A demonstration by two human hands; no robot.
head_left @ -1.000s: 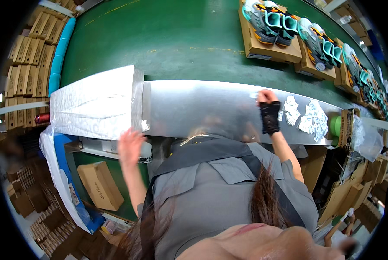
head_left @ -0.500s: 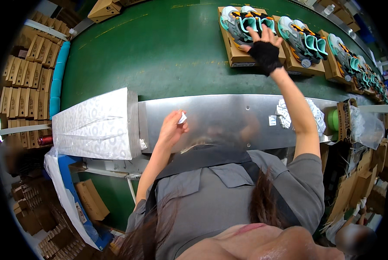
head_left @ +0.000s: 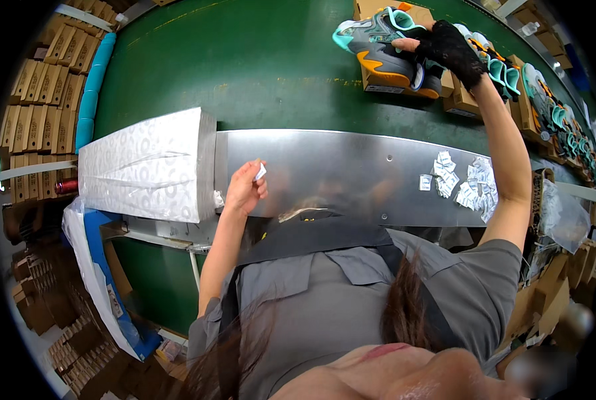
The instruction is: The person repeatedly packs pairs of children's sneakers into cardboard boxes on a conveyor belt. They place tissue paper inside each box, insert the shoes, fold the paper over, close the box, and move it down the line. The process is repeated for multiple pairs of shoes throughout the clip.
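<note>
My right hand (head_left: 446, 47), in a black fingerless glove, reaches far out over the green belt (head_left: 244, 73) and grips a grey, teal and orange sneaker (head_left: 378, 50) lying on an open cardboard shoe box (head_left: 404, 83). My left hand (head_left: 244, 189) hovers over the metal shelf (head_left: 351, 173) and pinches a small white packet (head_left: 261, 172) between its fingers. A loose heap of the same white packets (head_left: 464, 183) lies on the shelf to the right.
A stack of white tissue paper (head_left: 144, 165) covers the shelf's left end. More boxed sneakers (head_left: 544, 100) line the belt to the right. Flat cardboard boxes (head_left: 38, 87) are stacked at the left, and clear bags (head_left: 564, 220) hang at the right.
My right hand went from the packets on the shelf out across the belt onto the sneaker. My left hand rose from below the shelf and now holds a small packet over it.
</note>
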